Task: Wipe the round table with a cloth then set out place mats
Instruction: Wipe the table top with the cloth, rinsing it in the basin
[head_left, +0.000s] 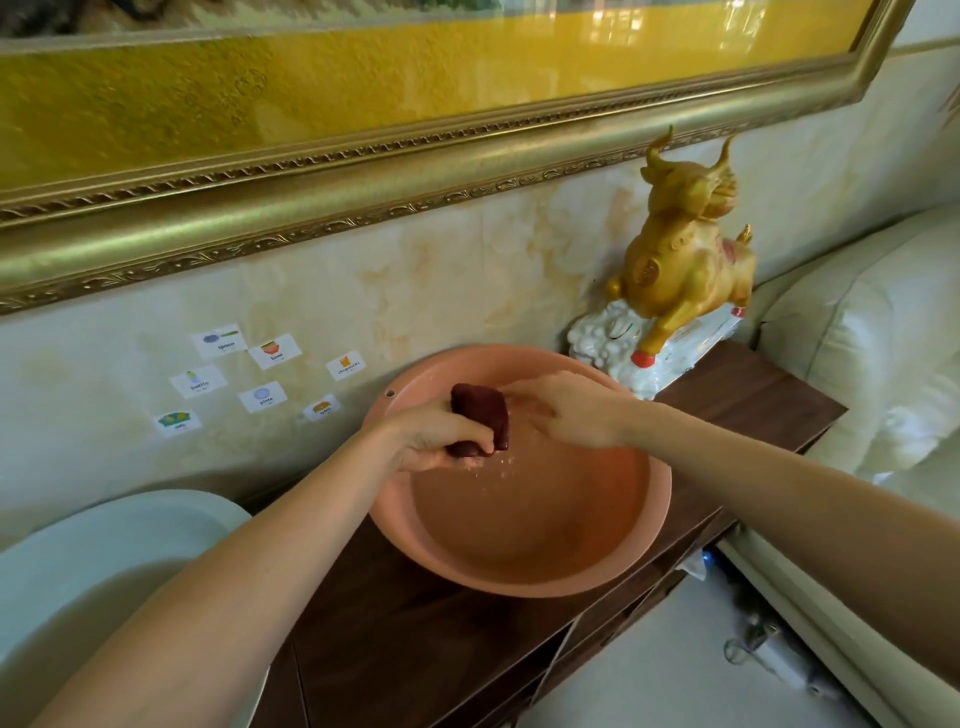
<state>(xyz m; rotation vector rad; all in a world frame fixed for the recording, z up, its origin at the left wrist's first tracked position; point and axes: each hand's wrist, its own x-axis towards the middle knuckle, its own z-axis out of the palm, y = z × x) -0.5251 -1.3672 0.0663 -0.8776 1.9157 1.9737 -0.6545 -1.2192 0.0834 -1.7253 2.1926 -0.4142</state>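
Observation:
A dark red wet cloth (480, 413), bunched into a lump, is held above a salmon-pink basin (657, 499) with water in it. My left hand (434, 439) is shut on the cloth's lower end. My right hand (563, 410) touches the cloth's right side; its fingers are blurred, so whether it grips the cloth is unclear. Water drops fall below the cloth. The round table and the place mats are not in view.
The basin stands on a dark wooden cabinet (441, 639). A golden bull figurine (685, 249) on a white base stands behind it at the right. A pale basin (104, 551) is at the left, a cream sofa (883, 353) at the right. Small word cards (265, 379) stick on the wall.

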